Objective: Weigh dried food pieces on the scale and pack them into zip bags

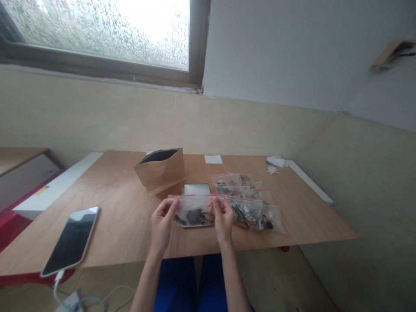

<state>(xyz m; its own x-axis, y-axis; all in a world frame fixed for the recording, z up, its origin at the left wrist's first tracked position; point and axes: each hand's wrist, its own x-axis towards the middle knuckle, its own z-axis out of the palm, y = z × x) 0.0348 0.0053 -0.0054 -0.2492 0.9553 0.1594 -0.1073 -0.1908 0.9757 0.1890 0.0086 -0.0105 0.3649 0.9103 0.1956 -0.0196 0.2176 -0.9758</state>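
A clear zip bag [194, 212] with a red seal strip and dark pieces inside is stretched between both hands near the table's front edge. My left hand [165, 219] pinches its top left corner, and my right hand [222, 216] pinches the top right part. Behind and partly beneath the bag is a flat silver-grey tray or device [196, 189], mostly hidden. Several similar filled zip bags [248, 208] lie overlapping just right of my right hand. An open brown paper pouch [162, 171] stands behind and to the left.
A phone [73, 240] with a charging cable lies at the table's [123, 234] left front. White paper [213, 159] is at the back, and crumpled white tissue [276, 161] at the back right. A wall and window [130, 30] rise behind.
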